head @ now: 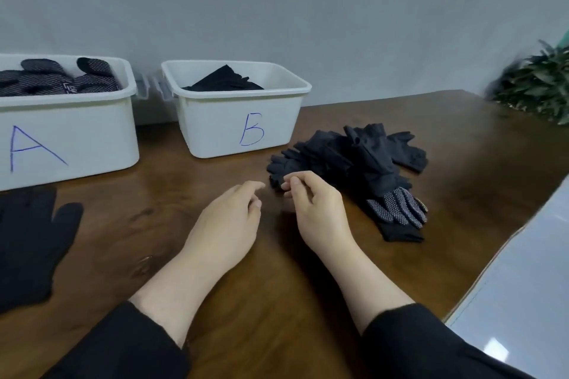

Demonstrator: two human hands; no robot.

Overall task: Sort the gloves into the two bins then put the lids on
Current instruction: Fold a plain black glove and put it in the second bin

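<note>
I see left hand [229, 218] over table [191, 188], fingers loosely curled, holding nothing. Right hand [311, 203] at near edge of glove pile [348, 157], fingers curled; grip on glove unclear. Dotted glove [397, 209] at pile's near end. Bin A [70, 129] holds dotted gloves, bin B [243, 126] plain ones. Lone glove [34, 240] far left.

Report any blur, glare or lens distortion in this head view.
Head view: wide-angle bending curves the white plastic bin marked A and the brown wooden table edge; the green leafy plant at the right edge is smeared; a bright glare patch sits on the pale grey glossy surface; both hands cast soft shadows.
</note>
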